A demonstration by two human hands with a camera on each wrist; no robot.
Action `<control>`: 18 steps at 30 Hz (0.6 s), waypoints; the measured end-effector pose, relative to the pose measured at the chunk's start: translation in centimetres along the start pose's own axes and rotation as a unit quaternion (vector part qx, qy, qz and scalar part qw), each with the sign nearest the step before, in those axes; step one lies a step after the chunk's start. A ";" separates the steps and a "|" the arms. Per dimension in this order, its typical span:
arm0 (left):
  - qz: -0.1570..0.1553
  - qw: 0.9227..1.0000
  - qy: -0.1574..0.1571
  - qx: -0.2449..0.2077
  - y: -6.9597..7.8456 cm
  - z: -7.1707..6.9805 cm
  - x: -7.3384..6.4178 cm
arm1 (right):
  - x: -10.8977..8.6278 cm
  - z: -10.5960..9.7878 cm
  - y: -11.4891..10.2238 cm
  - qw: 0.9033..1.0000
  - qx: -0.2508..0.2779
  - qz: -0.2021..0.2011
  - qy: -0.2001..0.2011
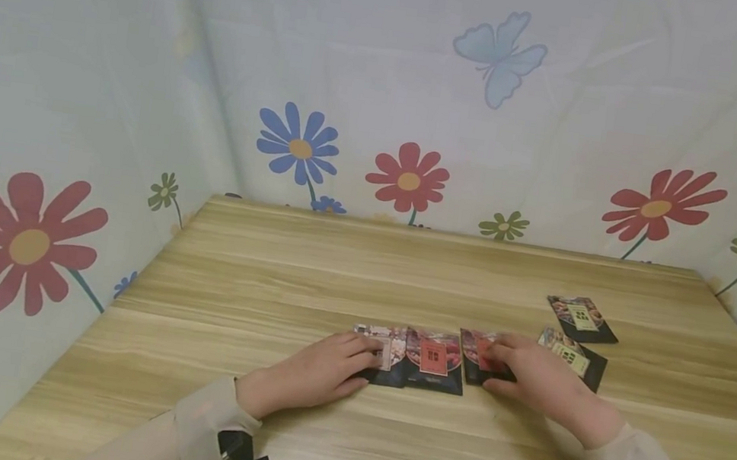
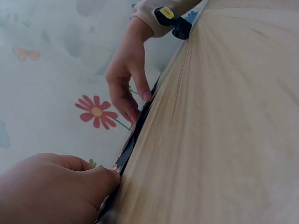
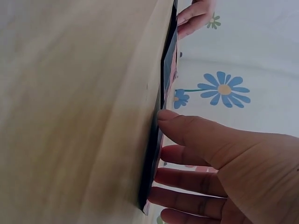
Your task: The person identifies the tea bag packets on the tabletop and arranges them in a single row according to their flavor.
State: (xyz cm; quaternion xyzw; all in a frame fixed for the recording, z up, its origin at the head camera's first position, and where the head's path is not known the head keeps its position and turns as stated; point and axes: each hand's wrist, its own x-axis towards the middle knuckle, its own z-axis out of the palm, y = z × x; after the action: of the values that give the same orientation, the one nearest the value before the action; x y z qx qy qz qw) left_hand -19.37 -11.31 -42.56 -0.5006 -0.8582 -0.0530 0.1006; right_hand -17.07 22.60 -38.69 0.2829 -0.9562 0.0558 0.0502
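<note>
In the head view, several flat, dark packets with food pictures and small labels lie on the table. My left hand (image 1: 331, 367) rests its fingers on the leftmost packet (image 1: 387, 374), which has a pale label. Touching that one, a packet with a red label (image 1: 434, 357) lies uncovered. The fingers of my right hand (image 1: 533, 377) lie over another red-label packet (image 1: 472, 354), a small gap farther right. Seen from the right wrist, its fingers are nearly straight and the thumb touches the packet's edge. The left wrist view shows the left thumb against a packet edge, fingers partly hidden.
Beyond the right hand lies a yellow-label packet (image 1: 589, 368), partly covered by that hand. Behind it is another packet (image 1: 581, 319). The wood-grain table (image 1: 308, 269) meets a flower-printed cloth (image 1: 358, 91) at the back.
</note>
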 end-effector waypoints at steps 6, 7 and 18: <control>0.005 1.000 0.004 0.007 0.1 -0.3 0.1 | -0.3 -0.2 -0.4 1.000 0.003 0.002 -0.007; 0.004 1.000 0.004 0.009 0.1 -0.3 0.1 | -0.3 -0.2 -0.4 1.000 0.004 0.003 -0.008; 0.011 1.000 0.008 0.008 0.0 -0.1 -0.1 | -0.7 0.1 -0.7 1.000 -0.007 -0.011 0.002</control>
State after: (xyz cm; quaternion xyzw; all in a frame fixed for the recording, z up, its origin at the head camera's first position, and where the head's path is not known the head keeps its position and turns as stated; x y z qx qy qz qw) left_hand -19.33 -11.38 -42.51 -0.5089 -0.8521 -0.0494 0.1120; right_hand -16.12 22.36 -38.78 0.2933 -0.9532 0.0496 0.0550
